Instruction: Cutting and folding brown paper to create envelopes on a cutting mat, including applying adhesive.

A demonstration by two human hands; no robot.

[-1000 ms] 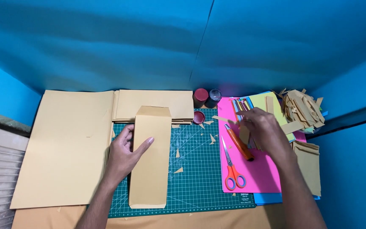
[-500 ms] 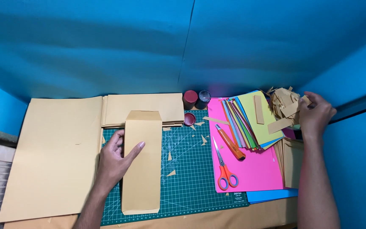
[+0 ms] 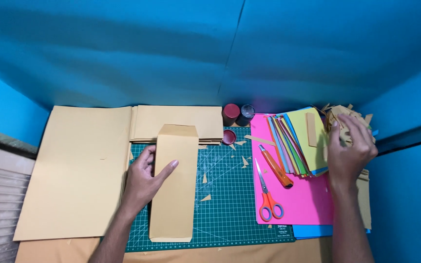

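Covering the left side of the surface (image 3: 49, 251), a large tan sheet (image 3: 81, 170) lies flat, with a stack of folded tan sheets (image 3: 179, 122) just beside it along the far edge, so both stay clear of the working area. The green cutting mat (image 3: 230, 204) sits in the middle near the front edge, and the long tan envelope (image 3: 174, 195) lies lengthwise on it, its far end overlapping that stack. The left hand (image 3: 144, 180) rests flat on the envelope's left edge, fingers spread and thumb across the paper, pinning rather than gripping, which judging by the pose keeps it from sliding.

A pink sheet (image 3: 300, 199) lies to the right of the mat, carrying a fanned pile of coloured papers (image 3: 300, 141), with orange-handled scissors (image 3: 268, 197) and an orange craft knife (image 3: 276, 168) close to the mat.

The right hand (image 3: 349, 148) reaches to the far right corner, fingers curled down into a heap of tan paper scraps (image 3: 344, 117); whether it holds a piece cannot be told.

Two small dark jars (image 3: 237, 114) and a red lid (image 3: 228, 137) stand at the mat's far edge, and small tan offcuts (image 3: 205, 197) litter the mat beside the envelope.
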